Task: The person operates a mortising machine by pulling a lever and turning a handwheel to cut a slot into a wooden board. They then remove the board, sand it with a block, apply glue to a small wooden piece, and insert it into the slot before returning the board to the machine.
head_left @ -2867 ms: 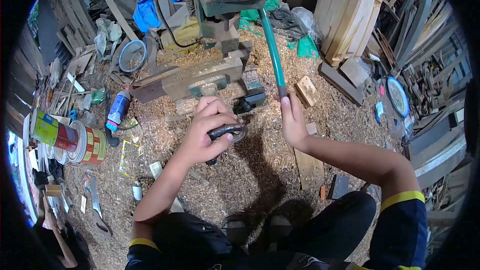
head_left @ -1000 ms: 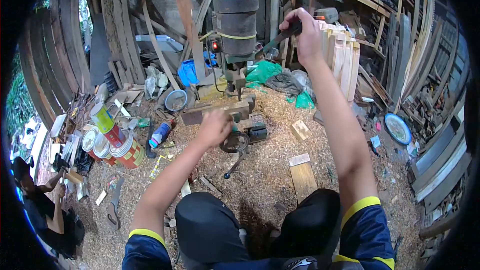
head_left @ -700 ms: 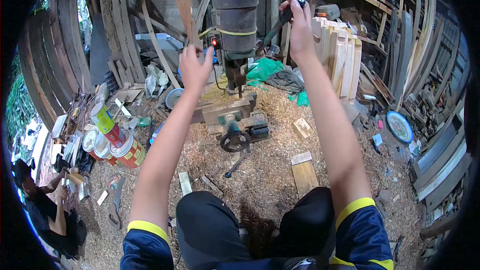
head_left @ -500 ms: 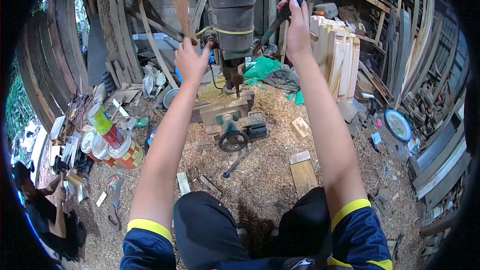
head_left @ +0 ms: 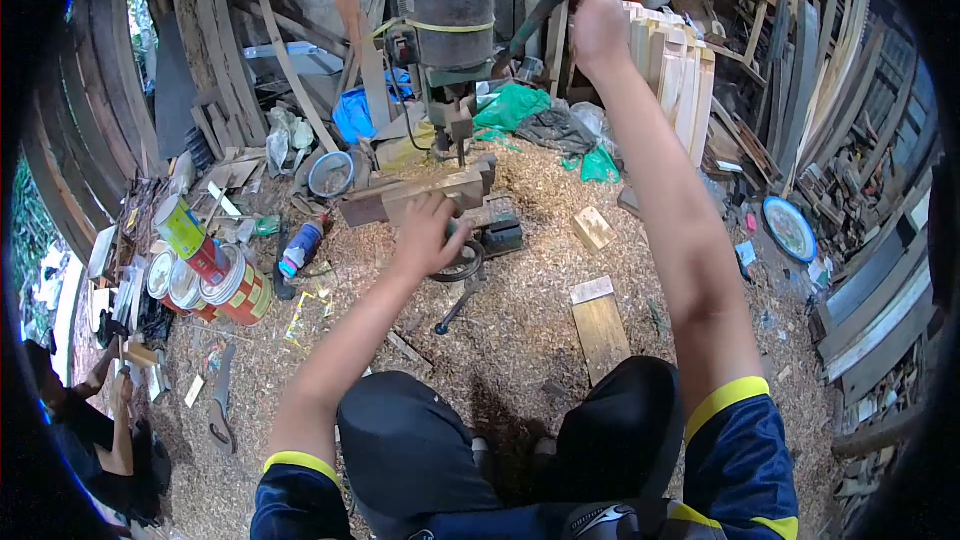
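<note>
A drill press with a dark cylindrical motor and a yellow band stands before me. My right hand is closed around the end of its feed lever, up and to the right. Below the drill bit, a wooden block sits in the vise. My left hand rests its fingers on the near side of this block, thumb spread apart. Just under that hand is the vise handwheel, partly covered by it.
Paint cans stand at left near a handsaw. Farther left another person holds a piece of wood. Loose blocks and a board lie on shavings. Stacked timber stands behind on the right.
My left hand has come down from the switch beside the motor to the wooden block. My right hand stays on the lever. The view has tilted downward.
</note>
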### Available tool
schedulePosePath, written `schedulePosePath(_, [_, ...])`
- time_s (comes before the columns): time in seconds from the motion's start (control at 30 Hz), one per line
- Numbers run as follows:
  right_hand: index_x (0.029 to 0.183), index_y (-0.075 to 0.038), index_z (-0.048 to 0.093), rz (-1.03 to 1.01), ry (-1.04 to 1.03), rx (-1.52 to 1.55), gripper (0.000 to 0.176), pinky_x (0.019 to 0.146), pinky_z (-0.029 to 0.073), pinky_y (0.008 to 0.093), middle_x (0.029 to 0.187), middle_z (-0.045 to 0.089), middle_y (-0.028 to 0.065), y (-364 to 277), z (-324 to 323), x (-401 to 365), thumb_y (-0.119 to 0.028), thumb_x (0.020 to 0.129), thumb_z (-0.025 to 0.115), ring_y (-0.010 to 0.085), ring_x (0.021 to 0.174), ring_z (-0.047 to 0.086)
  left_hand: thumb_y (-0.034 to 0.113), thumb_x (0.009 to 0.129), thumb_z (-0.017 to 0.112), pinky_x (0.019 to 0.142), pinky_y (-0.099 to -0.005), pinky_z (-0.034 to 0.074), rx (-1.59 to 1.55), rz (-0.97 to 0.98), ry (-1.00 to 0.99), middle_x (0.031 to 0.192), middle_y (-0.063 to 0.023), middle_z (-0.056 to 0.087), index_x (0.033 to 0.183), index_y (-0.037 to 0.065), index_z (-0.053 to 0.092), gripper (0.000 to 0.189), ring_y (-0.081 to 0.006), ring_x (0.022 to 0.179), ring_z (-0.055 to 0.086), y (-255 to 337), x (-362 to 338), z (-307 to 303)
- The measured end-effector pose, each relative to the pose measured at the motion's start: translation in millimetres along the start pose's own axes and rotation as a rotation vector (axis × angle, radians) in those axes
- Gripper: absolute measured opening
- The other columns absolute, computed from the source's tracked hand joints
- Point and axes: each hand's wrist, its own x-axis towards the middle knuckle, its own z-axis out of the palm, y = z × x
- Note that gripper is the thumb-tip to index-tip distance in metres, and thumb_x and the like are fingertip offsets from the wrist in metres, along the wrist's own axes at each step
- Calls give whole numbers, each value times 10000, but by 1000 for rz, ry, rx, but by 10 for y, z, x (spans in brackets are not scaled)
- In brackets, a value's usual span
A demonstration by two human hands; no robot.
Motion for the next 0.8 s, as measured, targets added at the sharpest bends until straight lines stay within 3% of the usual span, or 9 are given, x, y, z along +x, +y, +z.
schedulePosePath(0.17, [1152,-34,625,-15,0,-16,393,935,496,352,990,678,68,62,43,104,-372,1190,428,183,951,631,286,1015,695,867,-538,470,-105,17,-28,1006,-184,636,1025,10,680,276,-432,989,602,-64,-89,186])
schedulePosePath(0.23, [1006,-108,630,143,121,-72,434,642,494,336,746,623,24,4,117,327,-450,1185,433,165,650,582,271,1040,675,893,-544,482,-218,-49,-115,1001,-192,644,1019,8,675,264,-451,1000,607,-115,-147,208])
schedulePosePath(0.27, [1006,-108,630,150,122,-74,434,642,494,336,746,623,24,100,88,516,-450,1185,433,165,650,582,271,1040,675,893,-544,482,-221,-53,-119,1001,-192,644,1019,8,675,264,-451,1000,607,-117,-153,196])
schedulePosePath(0.33, [1122,-91,654,171,-96,-156,448,752,522,335,881,683,40,344,-20,958,-480,1189,441,163,782,637,255,1069,651,871,-505,504,-295,-93,-144,974,-185,641,1044,18,674,240,-425,1006,614,-98,-137,175])
schedulePosePath(0.57, [1159,-98,655,339,-12,-200,459,754,529,349,877,681,40,393,286,1280,-494,1189,424,180,781,648,240,1054,669,893,-498,512,-441,-143,-160,918,-209,632,965,-17,650,272,-446,983,621,-197,-228,253])
schedulePosePath(0.67, [1281,-95,648,378,28,-165,485,840,538,386,1007,712,66,516,236,1060,-510,1187,416,178,897,664,202,1047,665,862,-490,496,-627,-278,-48,884,-196,621,942,-16,640,244,-425,934,598,-192,-374,346])
schedulePosePath(0.73, [1417,-103,612,233,4,-207,512,1005,509,422,1227,710,104,661,140,837,-518,1181,427,193,1073,649,169,1037,656,812,-483,470,-517,-274,-44,891,-188,619,926,-21,632,221,-400,893,567,-243,-473,345])
schedulePosePath(0.77, [1488,-75,585,321,2,-165,589,1130,436,422,1410,661,138,628,109,607,-550,1169,445,212,1235,603,138,1022,652,788,-481,447,-490,-224,48,900,-184,613,916,-26,620,198,-390,872,542,-236,-493,384])
schedulePosePath(0.8, [1488,-75,585,331,6,-169,589,1130,436,422,1410,661,138,600,97,351,-550,1169,445,212,1235,603,138,1022,652,788,-481,447,-495,-229,38,900,-184,613,916,-26,620,198,-390,872,542,-239,-519,420])
